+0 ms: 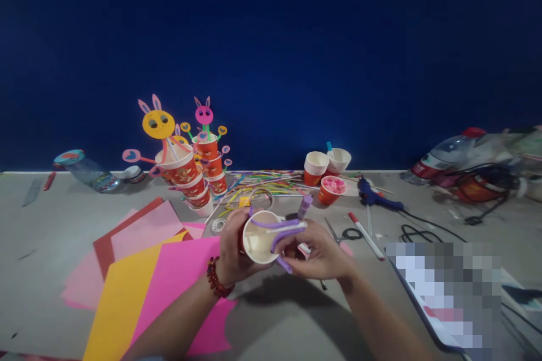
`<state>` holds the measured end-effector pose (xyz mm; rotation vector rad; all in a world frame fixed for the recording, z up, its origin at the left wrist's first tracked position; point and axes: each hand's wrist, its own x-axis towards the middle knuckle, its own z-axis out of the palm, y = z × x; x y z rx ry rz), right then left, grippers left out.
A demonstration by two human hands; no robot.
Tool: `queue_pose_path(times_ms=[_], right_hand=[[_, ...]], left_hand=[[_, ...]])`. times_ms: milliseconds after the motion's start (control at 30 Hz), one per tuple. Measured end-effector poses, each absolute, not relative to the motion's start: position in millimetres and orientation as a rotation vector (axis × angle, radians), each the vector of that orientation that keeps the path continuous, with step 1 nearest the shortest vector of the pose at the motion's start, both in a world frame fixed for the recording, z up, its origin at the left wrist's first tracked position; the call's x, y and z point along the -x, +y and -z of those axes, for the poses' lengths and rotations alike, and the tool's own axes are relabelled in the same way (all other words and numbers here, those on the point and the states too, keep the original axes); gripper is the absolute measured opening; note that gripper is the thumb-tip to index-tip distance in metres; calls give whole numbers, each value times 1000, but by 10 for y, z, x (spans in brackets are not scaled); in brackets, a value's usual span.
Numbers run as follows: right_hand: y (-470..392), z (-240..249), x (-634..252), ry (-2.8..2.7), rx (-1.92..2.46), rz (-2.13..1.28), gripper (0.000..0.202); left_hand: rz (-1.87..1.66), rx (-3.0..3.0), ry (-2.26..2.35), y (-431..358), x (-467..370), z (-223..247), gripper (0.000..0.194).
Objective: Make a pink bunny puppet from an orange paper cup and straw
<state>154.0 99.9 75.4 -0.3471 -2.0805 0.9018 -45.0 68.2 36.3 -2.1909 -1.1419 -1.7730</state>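
A paper cup (263, 237), its white inside facing the camera, is held by my left hand (234, 245), whose fingers wrap round its left side. Purple fuzzy stems (289, 230) and a white stick lie across the cup's mouth and stick out to the right. My right hand (315, 251) pinches a purple stem at the cup's right rim. A beaded bracelet is on my left wrist. Behind the cup stand a purple marker (304, 206) and a roll of tape (261, 199).
Stacked cup figures with rabbit faces (158, 124) stand back left, above coloured paper sheets (127, 293). Stems (271, 183), cup stacks (315, 169) and a blue glue gun (372, 196) lie behind. Scissors (334, 232), a marker (366, 237) and a bottle (449, 155) are right.
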Motion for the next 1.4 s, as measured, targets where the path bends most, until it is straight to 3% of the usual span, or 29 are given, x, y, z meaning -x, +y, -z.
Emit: queue_pose_path(times_ms=[233,700,1400], right_hand=[[999,-747,-1552,-2080,382,-929,3],[1034,-669,-1553,-2078,464,-961,4],[1036,-693,-1553,-2065,443,-1046,10]], left_hand=[[1737,2136,-1160,675,471,-279,84],[1870,2118,-1284,672,435,-57,84],[1867,2178,-1219,703,424,-199,87]])
